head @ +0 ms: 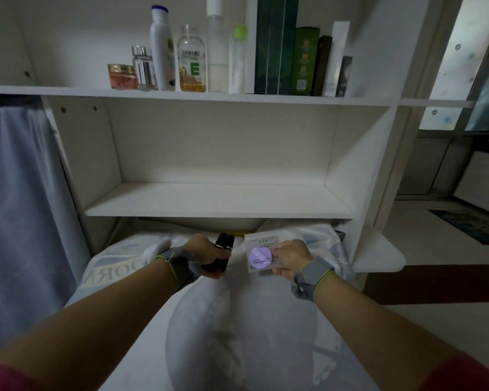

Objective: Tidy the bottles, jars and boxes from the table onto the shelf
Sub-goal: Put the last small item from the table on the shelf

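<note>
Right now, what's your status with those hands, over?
Left hand grips dark item. Right hand pinches puff packet. Nothing seen blocking the shelf.

matt white laminate shelf [218,200]; clear glass bottle [192,60]; glossy white plastic bottle [162,49]; dark green card boxes [275,46]; smooth printed cloth [237,334] over the table; clear film sachet [261,253].

My left hand [202,253] covered most of dark object [223,244]; kind unclear. Print on packet [261,251] was too small to read. Top edge cut tall bottle [217,43], green boxes [275,46].
</note>
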